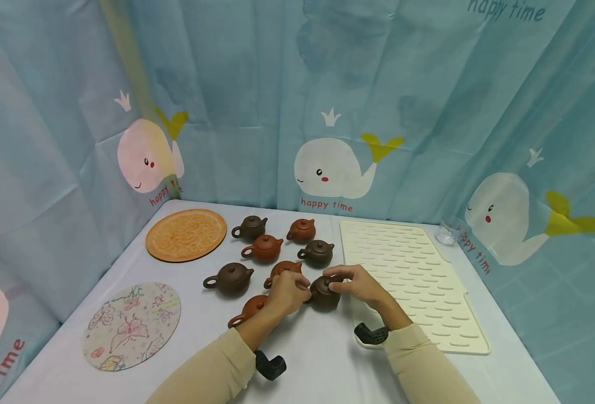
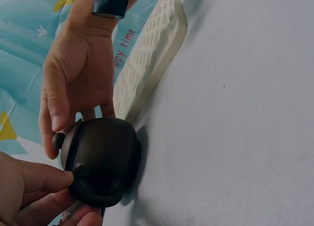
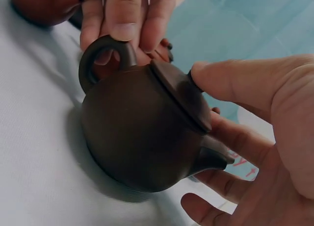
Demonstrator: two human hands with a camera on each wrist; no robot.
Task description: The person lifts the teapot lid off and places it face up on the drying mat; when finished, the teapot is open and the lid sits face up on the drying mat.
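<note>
Handling looks unfinished: at lower centre, the left hand (image 1: 288, 292) pinches the lidded dark teapot (image 1: 324, 296) by its handle (image 3: 86, 69), the right hand (image 1: 360, 285) its knob (image 2: 58, 140).

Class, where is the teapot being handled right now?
In the head view, the teapot is just right of centre, between the left hand and right hand, left of the cream board.

- A dark brown teapot (image 3: 130, 125), its lid (image 3: 179, 91) on, is supported by a white cloth (image 3: 34, 133).
- Its loop handle (image 3: 87, 69) is held by the left hand (image 3: 126, 17) (thumb on top).
- Its lid knob (image 3: 195, 83) is touched by the right hand's (image 3: 292, 130) thumb.
- A reddish-brown teapot (image 3: 43, 6) is cropped by the frame.
- Blue curtain (image 3: 245, 27) is seen behind.
</note>
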